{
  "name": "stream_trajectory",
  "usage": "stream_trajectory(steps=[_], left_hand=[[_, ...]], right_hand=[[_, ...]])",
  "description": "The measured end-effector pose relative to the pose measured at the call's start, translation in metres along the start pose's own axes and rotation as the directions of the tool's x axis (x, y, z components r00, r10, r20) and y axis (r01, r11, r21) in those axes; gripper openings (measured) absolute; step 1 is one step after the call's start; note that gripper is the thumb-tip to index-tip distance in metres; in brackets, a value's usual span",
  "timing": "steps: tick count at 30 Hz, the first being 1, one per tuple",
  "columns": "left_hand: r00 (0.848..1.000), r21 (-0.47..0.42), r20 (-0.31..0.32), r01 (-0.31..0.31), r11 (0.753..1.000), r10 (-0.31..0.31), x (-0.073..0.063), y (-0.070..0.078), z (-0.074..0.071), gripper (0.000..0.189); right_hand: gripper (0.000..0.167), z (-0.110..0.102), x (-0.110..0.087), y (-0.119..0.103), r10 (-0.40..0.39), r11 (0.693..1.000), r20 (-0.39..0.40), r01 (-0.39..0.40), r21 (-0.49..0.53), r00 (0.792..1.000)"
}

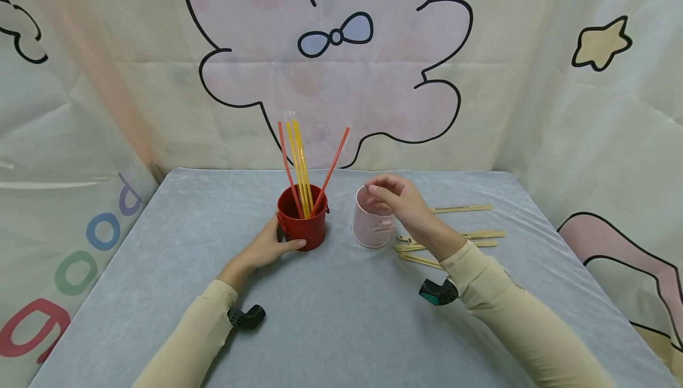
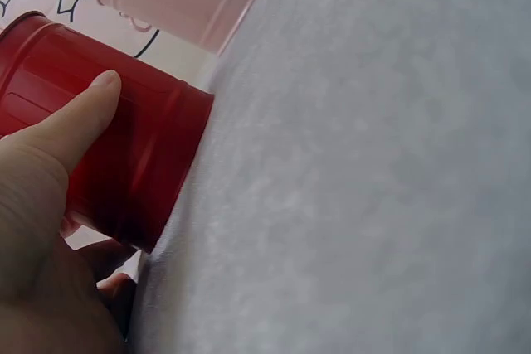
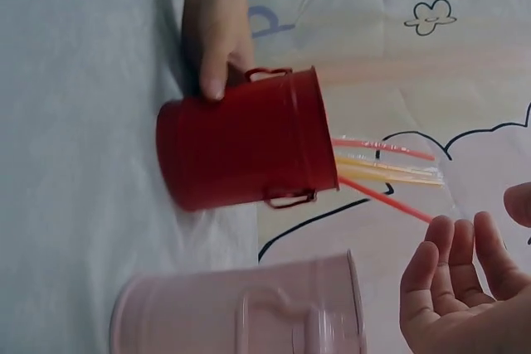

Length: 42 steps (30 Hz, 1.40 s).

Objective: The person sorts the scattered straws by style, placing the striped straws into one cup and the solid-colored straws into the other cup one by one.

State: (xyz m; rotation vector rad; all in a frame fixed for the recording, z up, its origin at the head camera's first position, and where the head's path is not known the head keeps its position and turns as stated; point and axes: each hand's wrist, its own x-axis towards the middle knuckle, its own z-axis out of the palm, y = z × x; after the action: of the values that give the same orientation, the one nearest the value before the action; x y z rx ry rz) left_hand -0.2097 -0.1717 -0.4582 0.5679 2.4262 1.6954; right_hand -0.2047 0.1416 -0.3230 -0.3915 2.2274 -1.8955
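A small red metal bucket (image 1: pixel 312 235) stands upright on the table with red straws (image 1: pixel 335 165) and yellow straws (image 1: pixel 302 165) leaning in it, some in clear wrappers. My left hand (image 1: pixel 269 244) grips its lower left side, the thumb across the front in the left wrist view and the fingers behind. To the right stands a pale pink bucket (image 1: pixel 367 228). Over its rim hovers my right hand (image 1: pixel 400 198), fingers loosely bent. In the right wrist view the thumb is apart from the fingers, with nothing between them.
Several flat bamboo sticks (image 1: pixel 482 235) with printed marks lie right of the pink bucket, partly behind the right forearm. A grey-blue cloth (image 1: pixel 341 328) covers the table. A cartoon-printed curtain (image 1: pixel 480 115) hangs behind it.
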Motion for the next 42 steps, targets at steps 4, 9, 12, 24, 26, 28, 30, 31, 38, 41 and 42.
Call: stream_trajectory(steps=[4,9,12,24,26,28,30,31,38,41,42], left_hand=[[1.000,0.013,0.010,0.025,1.000,-0.026,-0.002,0.004,-0.005,0.086],[0.998,0.046,-0.003,0.067,0.997,-0.067,-0.006,0.010,-0.011,0.085],[0.994,0.078,-0.020,0.108,0.991,-0.107,-0.010,0.013,-0.014,0.087],[0.983,0.126,-0.055,0.179,0.976,-0.173,-0.036,0.026,-0.029,0.080],[0.984,0.144,-0.058,0.178,0.973,-0.171,-0.040,0.026,-0.030,0.077],[0.985,0.164,-0.056,0.168,0.972,-0.161,-0.045,0.026,-0.030,0.073],[0.988,0.184,-0.053,0.152,0.971,-0.144,-0.050,0.025,-0.029,0.069],[0.990,0.196,-0.053,0.140,0.971,-0.132,-0.053,0.024,-0.029,0.067],[0.996,0.261,-0.040,0.083,0.962,-0.075,-0.071,0.025,-0.030,0.059],[0.997,0.285,-0.023,0.075,0.956,-0.071,-0.076,0.028,-0.028,0.056],[0.997,0.295,-0.016,0.076,0.953,-0.074,-0.077,0.030,-0.026,0.056]], right_hand=[[0.033,-0.007,-0.004,0.002,-0.025,0.995,0.007,0.026,-0.099,1.000],[0.030,-0.015,-0.009,0.007,-0.095,0.975,0.023,0.098,-0.198,0.995],[0.027,-0.021,-0.011,0.012,-0.130,0.960,0.033,0.134,-0.245,0.991],[0.031,-0.052,-0.019,0.026,-0.189,0.922,-0.010,0.174,-0.346,0.982],[0.030,-0.055,-0.021,0.028,-0.208,0.906,-0.015,0.187,-0.380,0.978],[0.029,-0.059,-0.023,0.030,-0.221,0.891,-0.019,0.194,-0.411,0.975],[0.029,-0.063,-0.025,0.033,-0.228,0.881,-0.022,0.197,-0.429,0.973],[0.029,-0.065,-0.026,0.034,-0.228,0.876,-0.026,0.193,-0.441,0.973],[0.031,-0.087,-0.028,0.042,-0.196,0.822,0.001,0.165,-0.545,0.981],[0.032,-0.096,-0.029,0.048,-0.166,0.796,0.035,0.154,-0.586,0.986],[0.032,-0.099,-0.029,0.050,-0.158,0.789,0.042,0.151,-0.595,0.987]])
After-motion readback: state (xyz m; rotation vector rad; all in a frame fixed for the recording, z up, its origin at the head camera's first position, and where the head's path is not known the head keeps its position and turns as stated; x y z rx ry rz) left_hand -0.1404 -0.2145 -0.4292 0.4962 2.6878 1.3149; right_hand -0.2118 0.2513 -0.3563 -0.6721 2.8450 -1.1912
